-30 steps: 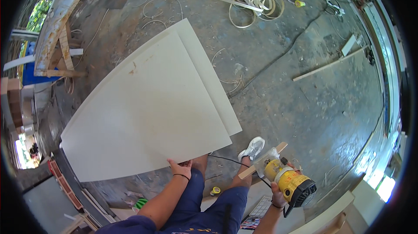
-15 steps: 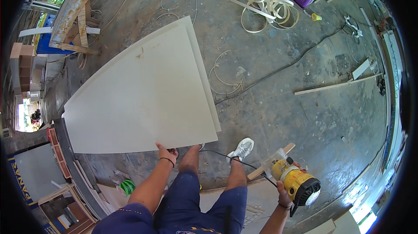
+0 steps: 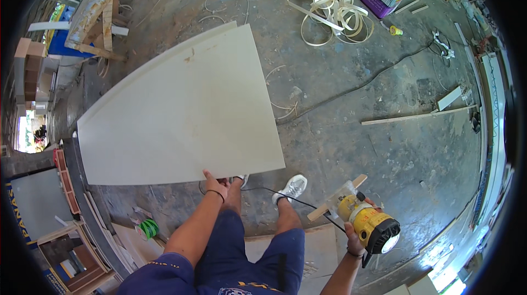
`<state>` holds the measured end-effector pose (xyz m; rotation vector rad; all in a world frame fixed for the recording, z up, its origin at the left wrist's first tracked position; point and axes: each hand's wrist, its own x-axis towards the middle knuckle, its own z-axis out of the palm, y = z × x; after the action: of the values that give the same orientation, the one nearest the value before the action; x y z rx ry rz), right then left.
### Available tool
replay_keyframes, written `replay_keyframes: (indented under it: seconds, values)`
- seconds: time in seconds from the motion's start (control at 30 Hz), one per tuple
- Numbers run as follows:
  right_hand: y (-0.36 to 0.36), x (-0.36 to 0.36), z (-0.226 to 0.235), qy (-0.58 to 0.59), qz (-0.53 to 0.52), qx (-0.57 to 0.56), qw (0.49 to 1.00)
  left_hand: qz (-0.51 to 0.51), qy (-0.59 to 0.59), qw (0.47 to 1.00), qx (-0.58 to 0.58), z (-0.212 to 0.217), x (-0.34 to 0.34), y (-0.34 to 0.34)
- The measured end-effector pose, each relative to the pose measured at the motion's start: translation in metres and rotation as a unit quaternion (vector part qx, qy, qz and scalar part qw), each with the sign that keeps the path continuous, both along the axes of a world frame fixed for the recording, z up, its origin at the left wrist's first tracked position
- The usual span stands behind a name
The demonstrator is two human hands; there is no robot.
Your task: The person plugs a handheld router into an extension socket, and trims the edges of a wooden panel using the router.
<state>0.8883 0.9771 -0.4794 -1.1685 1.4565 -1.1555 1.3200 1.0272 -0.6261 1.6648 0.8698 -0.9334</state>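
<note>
My left hand [image 3: 215, 184] is closed on the near edge of a large cream board [image 3: 181, 114], thumb on top and fingers underneath. This board has one curved side and lies over a second sheet, whose strip shows along the curved far left edge. In my right hand [image 3: 355, 239] is a yellow and black router [image 3: 365, 218], held tilted beside my right leg. A wooden strip [image 3: 338, 198] and a clear plate are fixed at the router's base. Its black cord [image 3: 285, 195] runs left past my legs toward the board. Whether the router is running I cannot tell.
Coiled cream edging strip [image 3: 335, 12] lies on the concrete floor at the far right, near a purple container [image 3: 379, 1]. A thin wooden batten [image 3: 417, 117] and a black cable [image 3: 357, 87] lie to the right. Green tape [image 3: 147, 229] and an open wooden cabinet [image 3: 74, 259] are at left.
The upper board has shifted right over the lower sheet, covering the strip that showed on its right side. My left hand moved with it. The router stays in my right hand.
</note>
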Motion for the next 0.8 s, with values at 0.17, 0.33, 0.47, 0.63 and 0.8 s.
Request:
replay_keyframes:
  seconds: [0.17,0.33,0.47,0.63,0.8]
  values:
    - [-0.028,-0.009,0.019,0.009,0.053,-0.01,0.999,-0.033,-0.016,0.999,-0.024,0.004,0.0,0.007]
    - [-0.077,0.002,0.023,0.022,0.131,-0.058,0.989,-0.217,-0.261,0.904,0.259,-0.013,-0.028,0.03]
    - [-0.12,0.016,0.022,0.054,0.196,-0.059,0.977,-0.48,-0.476,0.707,0.209,0.027,-0.079,0.0]
    - [-0.151,0.049,0.019,0.092,0.26,-0.071,0.959,-0.646,-0.422,0.621,0.133,0.047,-0.093,-0.02]
    - [-0.202,0.087,-0.005,0.038,0.354,-0.073,0.932,-0.661,-0.44,0.608,0.019,0.033,-0.088,-0.045]
